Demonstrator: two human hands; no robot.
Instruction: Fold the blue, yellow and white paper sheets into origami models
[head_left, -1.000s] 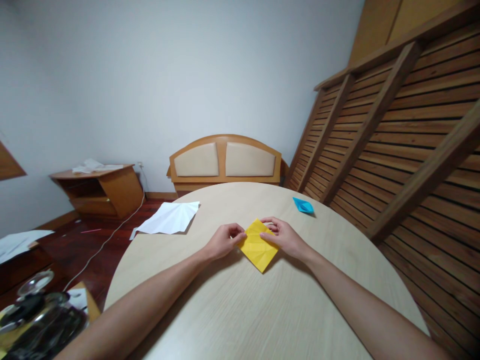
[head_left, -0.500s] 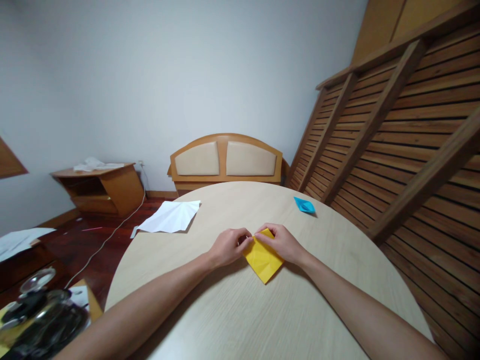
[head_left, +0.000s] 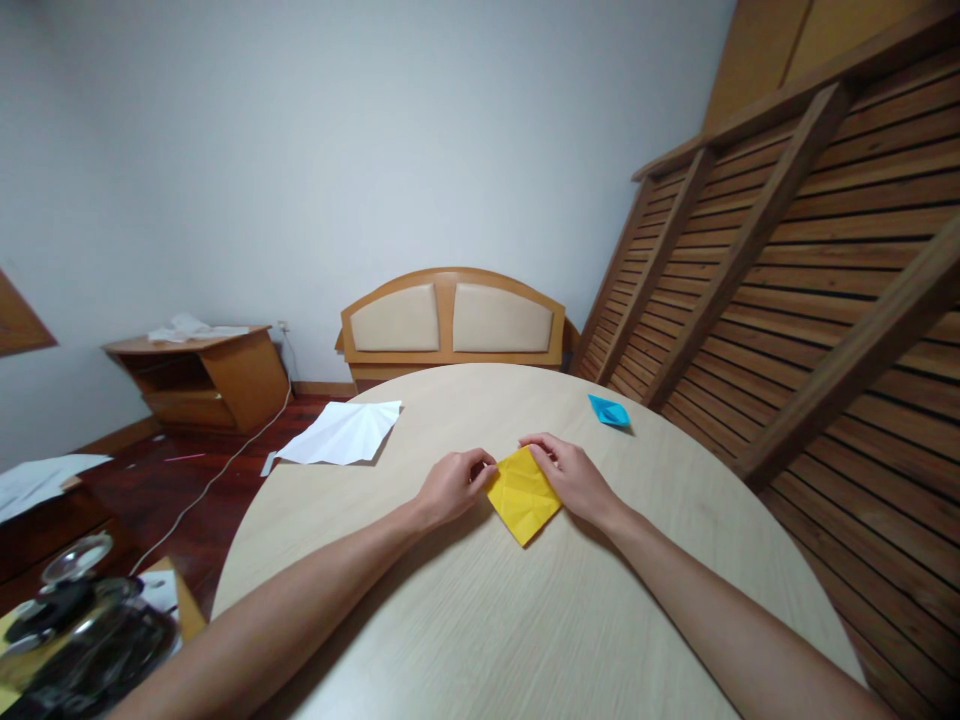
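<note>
A creased yellow paper square (head_left: 523,497) lies like a diamond on the round light-wood table (head_left: 525,620). My left hand (head_left: 452,484) pinches its left corner between thumb and fingers. My right hand (head_left: 574,478) rests on the paper's upper right edge, its fingertips pressing near the top corner. Both forearms reach in from the bottom of the view.
A small blue folded paper (head_left: 607,411) sits far right on the table. A white creased sheet (head_left: 343,436) hangs over the table's left edge. Behind stand a padded headboard (head_left: 450,322), a slatted wooden frame (head_left: 787,270) and a low wooden cabinet (head_left: 202,378). Dark objects (head_left: 82,640) lie lower left.
The top corner, folded toward the middle half a second ago, is laid back out. My hands have moved apart to the paper's left corner and upper right edge.
</note>
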